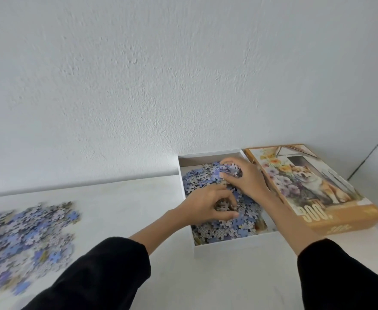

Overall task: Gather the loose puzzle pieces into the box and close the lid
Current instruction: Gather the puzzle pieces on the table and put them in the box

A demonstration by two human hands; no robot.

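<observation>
Wall (183, 74): white and bumpy, behind the table.
Table (138, 198): white, with its far edge against the wall.
Pile (27, 238): lots of blue and grey puzzle bits lying loose on the table at the left, well apart from the box. It looks blurry.
Lid (313, 186): orange, picture side up, off the box and just beside it on the right. It shows a dog with flowers. Big pale numbers on the near end look like "900". The small words on its side are too blurry to read. Its long side runs from far-left to near-right.
Box (228, 245): white and open. Its long side runs from near the person to the wall.
Pieces (228, 229): fill much of the box, some blue side up, some grey side up.
Right hand (246, 177): over the far part of the box, fingers curled round a clump of pieces.
Left hand (203, 204): over the middle of the box, thumb and fingers bent in, pinching a few pieces.
Sleeves (98, 276): black, on both arms.
</observation>
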